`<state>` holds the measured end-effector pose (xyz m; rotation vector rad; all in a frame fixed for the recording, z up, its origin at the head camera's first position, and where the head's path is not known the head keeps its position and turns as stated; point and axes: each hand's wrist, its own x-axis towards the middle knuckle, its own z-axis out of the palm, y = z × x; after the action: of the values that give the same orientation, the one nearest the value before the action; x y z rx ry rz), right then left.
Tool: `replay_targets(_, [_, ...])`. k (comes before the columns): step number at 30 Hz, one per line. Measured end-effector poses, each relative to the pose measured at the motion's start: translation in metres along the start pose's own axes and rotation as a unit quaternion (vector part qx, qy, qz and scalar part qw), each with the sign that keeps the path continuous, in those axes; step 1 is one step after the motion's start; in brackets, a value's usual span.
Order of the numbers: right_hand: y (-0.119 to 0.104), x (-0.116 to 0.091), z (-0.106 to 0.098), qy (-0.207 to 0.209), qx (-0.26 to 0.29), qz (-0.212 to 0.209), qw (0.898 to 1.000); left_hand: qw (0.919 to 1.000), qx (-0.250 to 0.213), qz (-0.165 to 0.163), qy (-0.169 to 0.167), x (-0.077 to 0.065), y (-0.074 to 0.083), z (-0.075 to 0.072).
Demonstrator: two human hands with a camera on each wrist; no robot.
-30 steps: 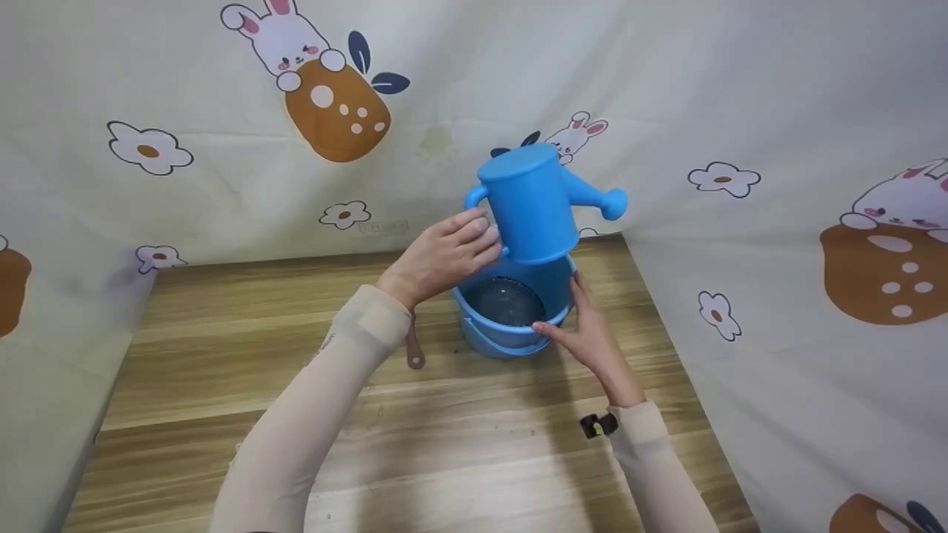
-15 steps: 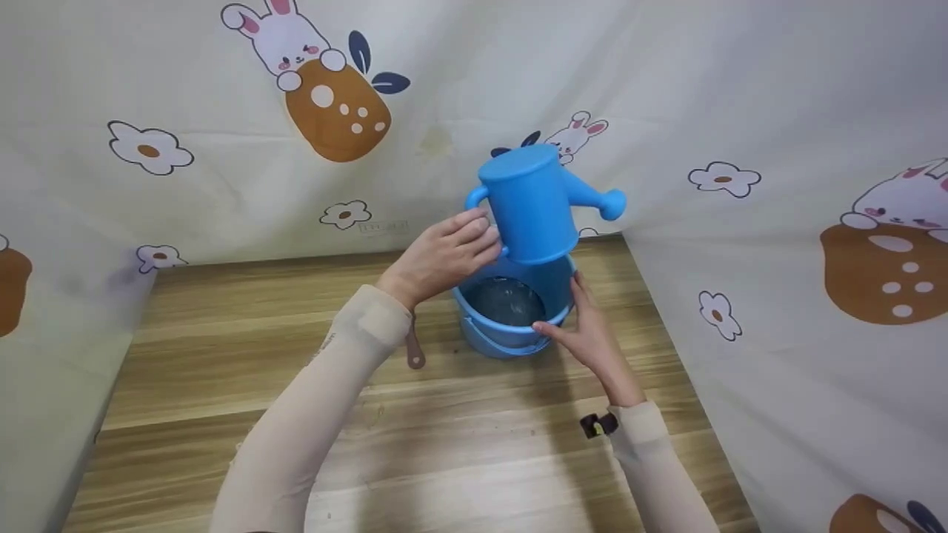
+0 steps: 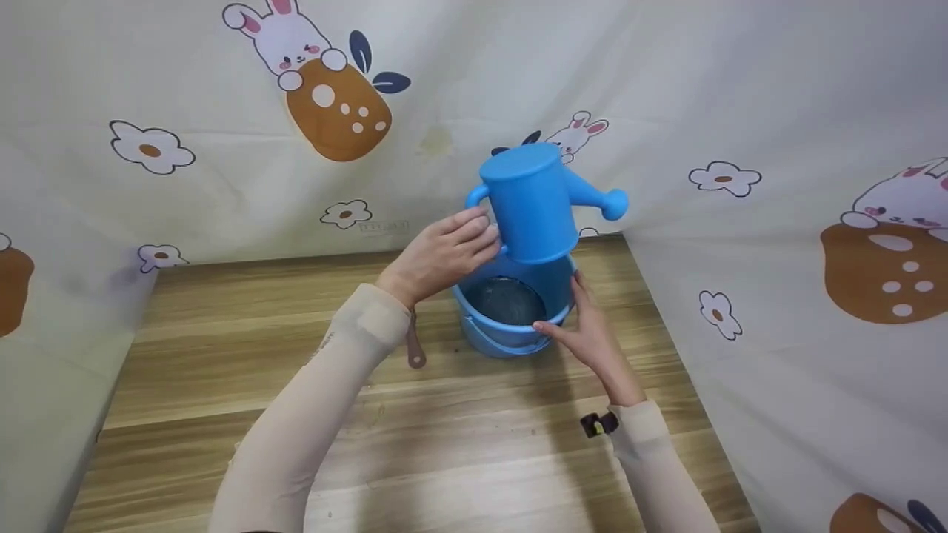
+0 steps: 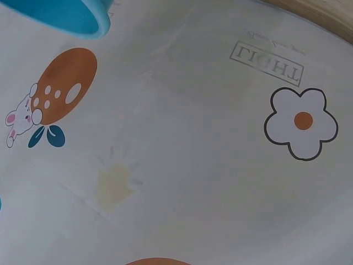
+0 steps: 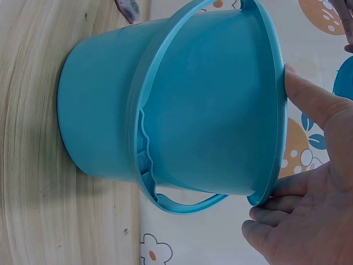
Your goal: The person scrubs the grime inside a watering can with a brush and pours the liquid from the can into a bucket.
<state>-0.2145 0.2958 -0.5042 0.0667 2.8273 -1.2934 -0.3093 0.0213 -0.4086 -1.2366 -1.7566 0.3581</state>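
Note:
My left hand (image 3: 446, 254) holds the handle of a blue watering can (image 3: 532, 203), upside down with its base up, above a blue bucket (image 3: 498, 340). The can's spout points right and ends in a round head. Inside the bucket is a dark round surface that looks like water (image 3: 507, 300). My right hand (image 3: 589, 333) grips the bucket's rim at its right side, the thumb on the near rim and the fingers farther round. The right wrist view shows this hand (image 5: 314, 176) at the rim, the bail handle hanging down. A curved blue edge (image 4: 83, 19) shows in the left wrist view.
A brown handle with a hole (image 3: 415, 352) lies on the wood-look floor (image 3: 259, 355) left of the bucket, partly hidden by my left arm. Printed sheets (image 3: 444, 66) with rabbits and flowers hang behind and at both sides. A dark band (image 3: 598, 425) sits at my right wrist.
Both hands, the watering can and the bucket stay in practically the same place. Bright ripples on the dark surface in the bucket have faded.

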Motion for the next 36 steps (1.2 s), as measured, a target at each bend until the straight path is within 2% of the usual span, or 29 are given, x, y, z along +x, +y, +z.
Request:
replay_targets(6, [-0.0001,0.0,0.0003,0.008,-0.005,-0.024,1.0,0.9998,0.02,0.003,-0.007,0.0004,0.0003,-0.0016])
replay_targets(36, [-0.0009,-0.0008,-0.0001,0.001,0.005,-0.005,1.0,0.9994,0.033,-0.005,0.002,-0.0047,-0.0002,-0.003])
